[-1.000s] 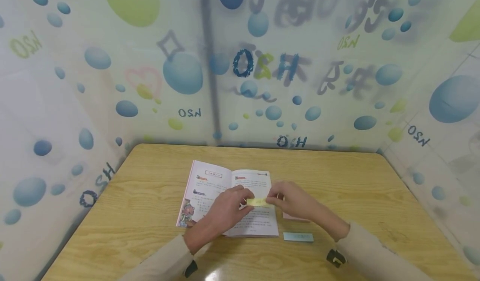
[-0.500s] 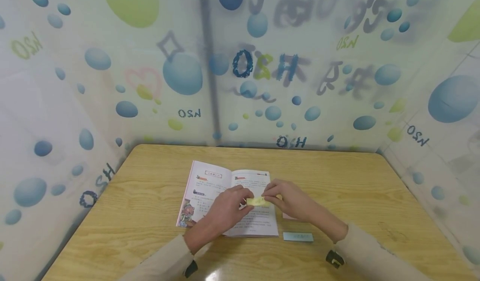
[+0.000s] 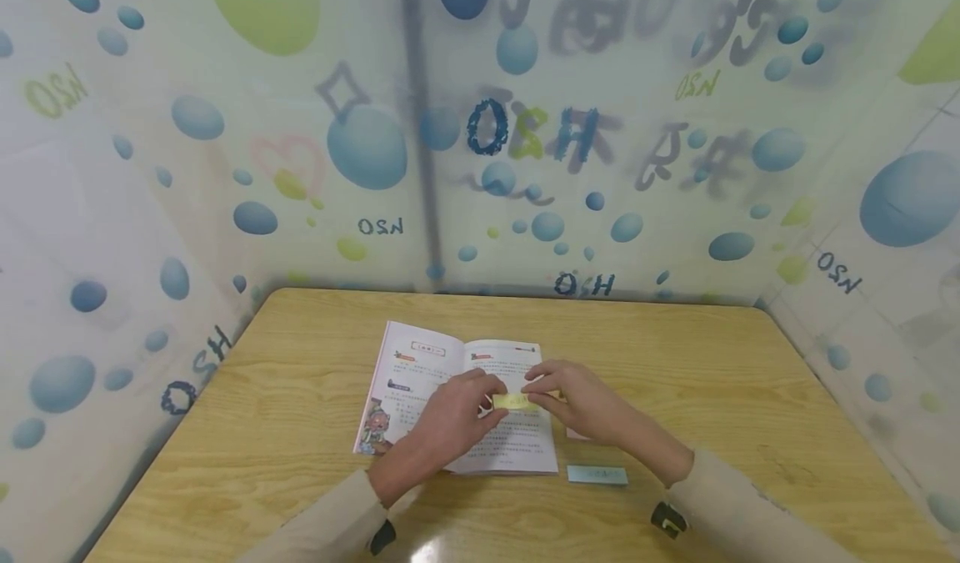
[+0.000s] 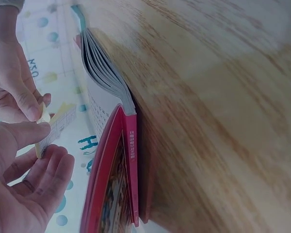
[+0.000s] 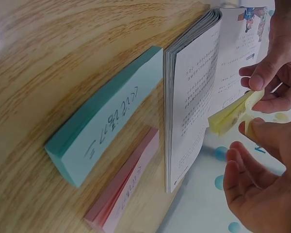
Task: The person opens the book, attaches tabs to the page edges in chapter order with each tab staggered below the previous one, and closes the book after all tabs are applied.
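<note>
Yellow pad: a folded-looking paper block (image 3: 513, 401) was held up over the right page of the open book, with faint writing on it too small to read.
Left hand: its fingers (image 3: 482, 419) pinched the left end of the yellow pad.
Right hand: its thumb and fingers (image 3: 543, 397) pinched a flap at the other end.
Book: the open book (image 3: 510, 454) lay left of the middle of the counter (image 3: 315, 329), with wood grain between its top and the far edge and a wider stretch toward the right edge.
Print: dense characters filled the pages; a cartoon figure (image 3: 376, 429) sat in the left page's lower corner; the glossy red spine (image 4: 132, 155) bore pale characters.
Teal pad: a long block (image 3: 597, 475), handwritten on top, sat just beside the book's lower right corner.
Pink pad: a similar handwritten block (image 5: 123, 184) lay near the teal one, its layers slightly parted.
Backdrop: behind the far edge, a sheet (image 3: 637, 188) showed reversed "H2O" and blue drops.
</note>
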`<action>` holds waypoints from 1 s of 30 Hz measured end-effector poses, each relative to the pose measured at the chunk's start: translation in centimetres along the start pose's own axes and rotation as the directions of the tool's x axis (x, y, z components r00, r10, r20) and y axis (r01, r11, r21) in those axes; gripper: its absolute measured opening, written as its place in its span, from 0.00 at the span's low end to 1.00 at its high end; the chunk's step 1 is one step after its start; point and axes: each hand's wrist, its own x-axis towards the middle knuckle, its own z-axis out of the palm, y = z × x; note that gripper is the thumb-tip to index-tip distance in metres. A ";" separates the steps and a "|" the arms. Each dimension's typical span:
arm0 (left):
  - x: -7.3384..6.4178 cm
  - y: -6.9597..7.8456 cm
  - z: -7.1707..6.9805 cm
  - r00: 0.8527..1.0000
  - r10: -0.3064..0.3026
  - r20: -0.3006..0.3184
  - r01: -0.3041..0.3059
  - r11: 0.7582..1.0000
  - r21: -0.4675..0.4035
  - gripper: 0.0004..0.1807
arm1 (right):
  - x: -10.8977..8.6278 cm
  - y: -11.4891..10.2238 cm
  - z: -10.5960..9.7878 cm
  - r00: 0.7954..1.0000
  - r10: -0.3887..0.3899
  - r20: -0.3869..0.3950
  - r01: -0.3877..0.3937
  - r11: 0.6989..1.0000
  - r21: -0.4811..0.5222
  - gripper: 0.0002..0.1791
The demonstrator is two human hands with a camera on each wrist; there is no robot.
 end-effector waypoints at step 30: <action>-0.2 -0.3 -0.2 0.997 -0.045 0.066 0.047 0.998 -0.031 0.11 | -0.2 0.1 -0.1 0.996 0.067 0.060 -0.080 0.967 0.241 0.08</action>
